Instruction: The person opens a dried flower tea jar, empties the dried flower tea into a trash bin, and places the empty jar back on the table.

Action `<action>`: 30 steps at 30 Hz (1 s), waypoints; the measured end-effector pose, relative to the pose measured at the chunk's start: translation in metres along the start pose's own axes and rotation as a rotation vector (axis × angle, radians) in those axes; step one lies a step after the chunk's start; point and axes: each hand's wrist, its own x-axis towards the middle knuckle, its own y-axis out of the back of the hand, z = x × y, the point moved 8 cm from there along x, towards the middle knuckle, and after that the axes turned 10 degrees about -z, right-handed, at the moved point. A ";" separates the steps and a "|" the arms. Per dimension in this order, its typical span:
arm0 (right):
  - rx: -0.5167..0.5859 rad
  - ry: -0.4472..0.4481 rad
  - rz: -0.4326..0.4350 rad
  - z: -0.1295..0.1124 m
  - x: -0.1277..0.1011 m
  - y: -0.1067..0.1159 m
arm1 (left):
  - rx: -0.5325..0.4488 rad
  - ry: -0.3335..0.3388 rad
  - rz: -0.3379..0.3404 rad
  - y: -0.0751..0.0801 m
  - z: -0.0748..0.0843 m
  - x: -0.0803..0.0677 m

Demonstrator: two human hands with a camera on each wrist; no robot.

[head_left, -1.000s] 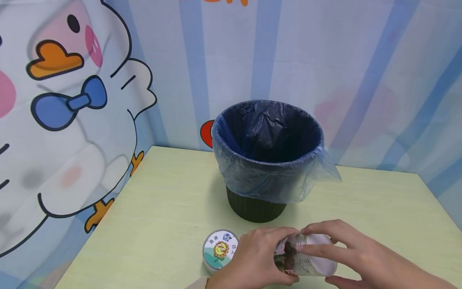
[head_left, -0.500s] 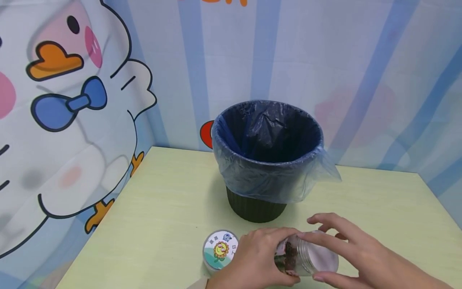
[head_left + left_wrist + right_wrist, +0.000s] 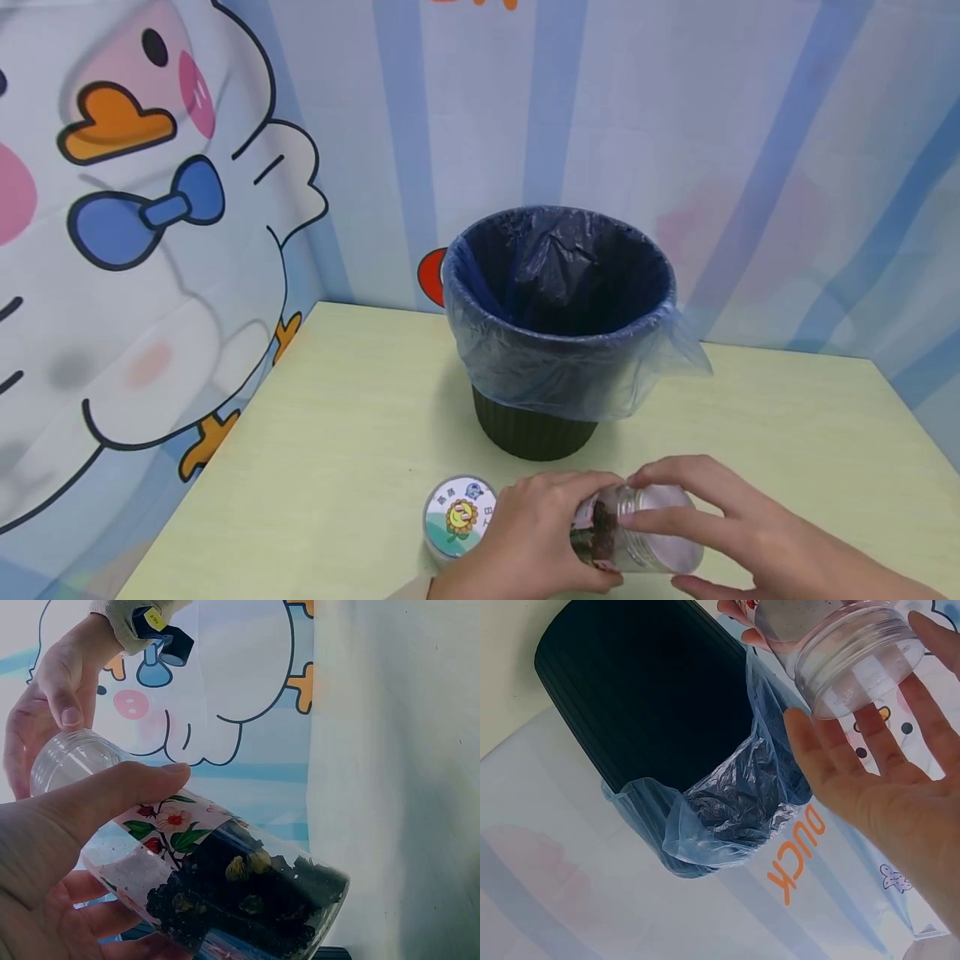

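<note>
Tilted on its side, a clear jar lies in my left hand, which grips its body. Dark dried bits with several small pale buds fill part of the jar, and a flower-print label wraps it. My right hand holds the clear, ridged lid at the jar's end with curled fingers and thumb. In the head view, beside my left hand, a round container with a sunflower picture on top stands on the table, partly hidden by that hand.
Beyond the hands stands a dark bin lined with a blue plastic bag folded over its rim. The pale yellow table reaches back to a striped cloth backdrop with a cartoon duck.
Half a second ago the right hand's fingers had shifted and spread on the lid; now they are back around it, much as one second ago. The left hand keeps the jar in place.
</note>
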 end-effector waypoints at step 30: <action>-0.008 -0.039 0.010 0.002 0.002 0.000 | 0.005 0.010 -0.012 0.001 -0.001 -0.001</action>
